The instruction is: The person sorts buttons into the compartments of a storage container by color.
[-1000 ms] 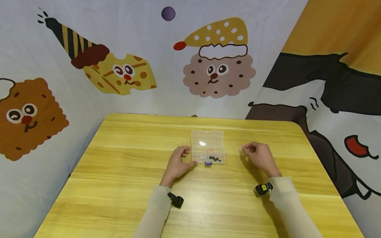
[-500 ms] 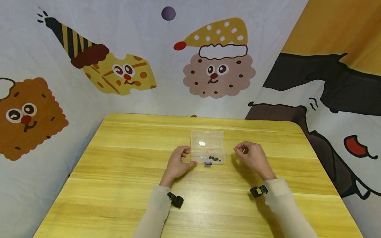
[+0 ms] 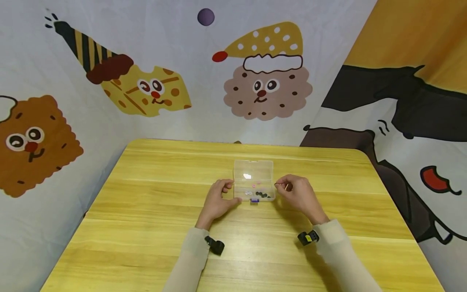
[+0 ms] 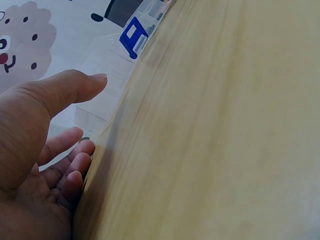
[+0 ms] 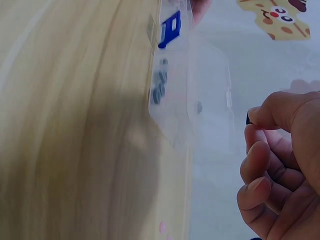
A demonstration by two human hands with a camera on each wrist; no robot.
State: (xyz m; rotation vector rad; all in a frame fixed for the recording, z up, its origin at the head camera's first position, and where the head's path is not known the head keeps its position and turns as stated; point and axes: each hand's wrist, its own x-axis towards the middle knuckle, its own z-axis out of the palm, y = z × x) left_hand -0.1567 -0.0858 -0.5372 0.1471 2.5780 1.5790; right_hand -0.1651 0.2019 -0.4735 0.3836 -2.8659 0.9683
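A small clear plastic box point(image 3: 262, 170) stands on the table with its lid raised at the back and a blue latch point(image 3: 254, 200) at its front. Inside lie several small black round pieces point(image 3: 261, 194), a few clear ones point(image 3: 248, 193) and pink ones point(image 3: 253, 186). My left hand point(image 3: 216, 202) rests at the box's left end, thumb by the front corner, fingers loosely bent beside it. My right hand point(image 3: 299, 194) is just off the right end. Thumb and index finger pinch a tiny dark piece point(image 5: 248, 118), its kind too small to tell.
Pink bits point(image 5: 162, 227) lie on the wooden table point(image 3: 164, 243) to the right of the box. A patterned cloth point(image 3: 153, 32) hangs behind the table. Each wrist wears a small black camera point(image 3: 215, 245).
My right hand has moved left from the pink bits on the table to the box's right end, fingertips pinched together. The left hand and box have stayed put.
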